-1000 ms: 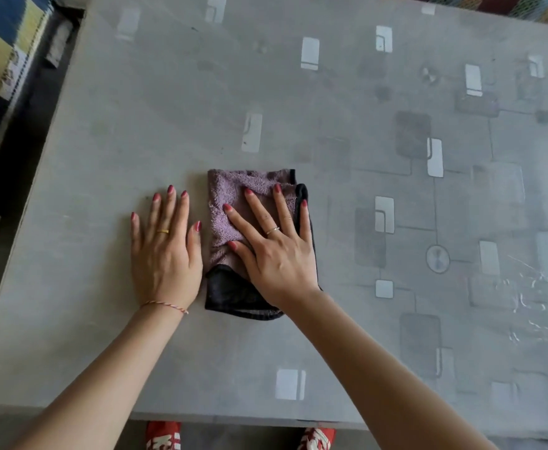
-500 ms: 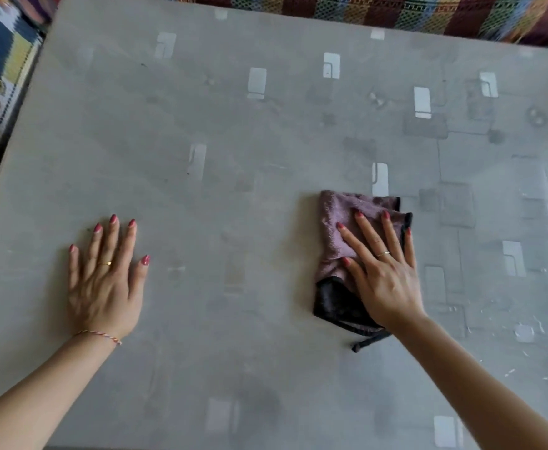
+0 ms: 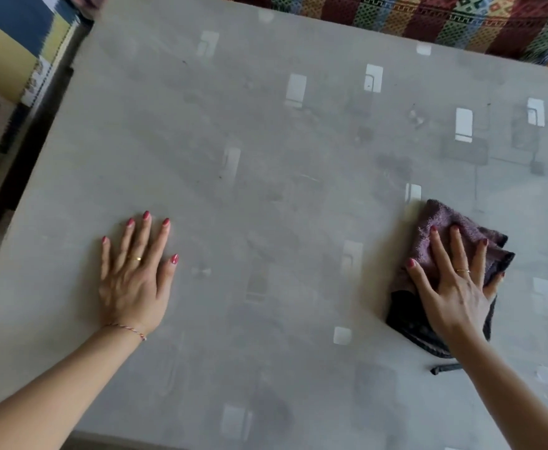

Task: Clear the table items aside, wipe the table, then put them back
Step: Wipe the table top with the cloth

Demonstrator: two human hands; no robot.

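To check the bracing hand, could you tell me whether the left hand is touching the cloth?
Apart: the head view shows bare table between left hand and cloth.

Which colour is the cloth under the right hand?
Dusty purple, with a black underside; the cloth shows in the head view.

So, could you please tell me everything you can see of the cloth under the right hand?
The cloth is a folded, bunched terry towel: fuzzy mauve on the far part, dark, almost black, on the near part, with a thin dark strip trailing at its near edge. It lies flat on the grey patterned table, toward its right side. The right hand presses on it, fingers spread, palm down. Nothing else touches it.
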